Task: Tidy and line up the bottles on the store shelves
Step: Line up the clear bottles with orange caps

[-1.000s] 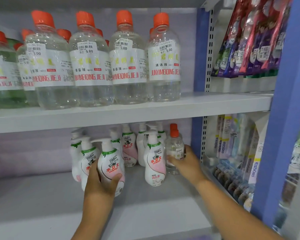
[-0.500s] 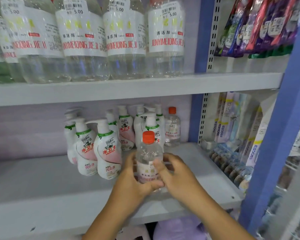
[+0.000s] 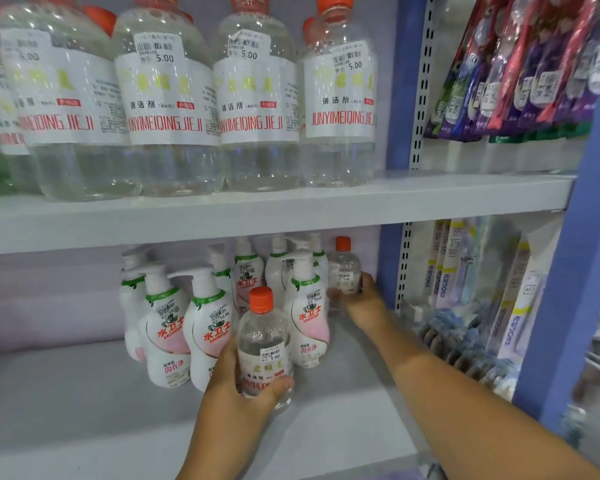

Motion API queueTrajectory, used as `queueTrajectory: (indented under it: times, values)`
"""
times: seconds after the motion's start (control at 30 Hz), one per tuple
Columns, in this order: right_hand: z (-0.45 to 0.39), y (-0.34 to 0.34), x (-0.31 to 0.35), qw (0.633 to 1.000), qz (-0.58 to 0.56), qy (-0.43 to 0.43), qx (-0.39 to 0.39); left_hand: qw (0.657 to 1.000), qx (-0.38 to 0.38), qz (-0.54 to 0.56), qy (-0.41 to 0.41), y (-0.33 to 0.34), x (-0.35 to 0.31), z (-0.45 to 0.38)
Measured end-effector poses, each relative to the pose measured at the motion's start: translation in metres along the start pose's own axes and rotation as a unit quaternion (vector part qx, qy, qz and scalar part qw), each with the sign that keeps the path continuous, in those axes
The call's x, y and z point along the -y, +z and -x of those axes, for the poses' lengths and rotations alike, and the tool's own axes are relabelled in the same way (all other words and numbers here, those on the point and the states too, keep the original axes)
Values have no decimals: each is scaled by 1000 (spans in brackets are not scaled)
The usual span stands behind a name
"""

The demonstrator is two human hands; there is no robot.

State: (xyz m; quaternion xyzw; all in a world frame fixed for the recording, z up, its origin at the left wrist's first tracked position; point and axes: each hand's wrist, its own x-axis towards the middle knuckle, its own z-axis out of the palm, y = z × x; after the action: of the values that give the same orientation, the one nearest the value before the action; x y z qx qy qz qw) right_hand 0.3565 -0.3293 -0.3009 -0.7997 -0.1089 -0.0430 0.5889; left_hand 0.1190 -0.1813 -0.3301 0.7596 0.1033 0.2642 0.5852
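While left hand [image 3: 238,386] grips front clear bottle [image 3: 264,344] on lower shelf [image 3: 84,393], right hand [image 3: 359,299] clasps rear clear bottle [image 3: 343,268]; pump bottles [image 3: 174,327] crowded alongside.

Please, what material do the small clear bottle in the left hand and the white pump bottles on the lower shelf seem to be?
Small clear bottle: likely transparent glossy plastic; the colourless liquid shows through, the orange cap looks like opaque plastic, and the label is probably paper or film.
White pump bottles: seemingly opaque white plastic under a shiny printed wrap; highlights glint on it.
Lower shelf: probably painted metal, smooth and matte.
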Motion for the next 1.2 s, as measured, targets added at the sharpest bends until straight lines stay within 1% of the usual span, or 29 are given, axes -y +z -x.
queueTrajectory:
  times: [0.1,0.17,0.3,0.37,0.43,0.5,0.57,0.63,0.73,0.87,0.97,1.1,1.2]
  values:
    - [1,4,-8,999,-9,-8,-32,1000,0,19,-6,0,1,-5]
    - [6,3,-2,999,22,-19,-28,1000,-2,26,-6,-1,-1,-8]
    - [32,-9,5,999,37,-30,-26,999,10,32,-14,-2,-4,-4]
    - [60,-14,4,999,34,-8,-15,999,20,38,-20,-6,-3,-2]
    - [96,-21,4,999,-8,23,-40,999,27,39,-23,-8,-2,-2]
    - [133,-26,6,997,-29,9,-65,999,43,29,-17,-10,-2,-2]
    - [167,-28,14,999,-14,-9,-40,998,55,32,-14,-13,-4,-2]
    - [189,-27,11,1000,-16,-9,-18,998,53,40,-16,-18,-6,-2]
    - [210,-20,5,999,-9,-4,-38,998,58,23,-3,-24,-2,4]
    - [218,2,16,998,6,-40,-40,999,39,12,8,-25,-7,14]
    - [226,9,29,998,18,-42,-43,1000,23,0,4,-33,-17,24]
    - [256,7,38,999,-7,-45,-29,1000,2,-12,3,-53,-32,64]
    - [279,7,50,997,-38,-66,-18,999,-33,-23,12,-76,-46,97]
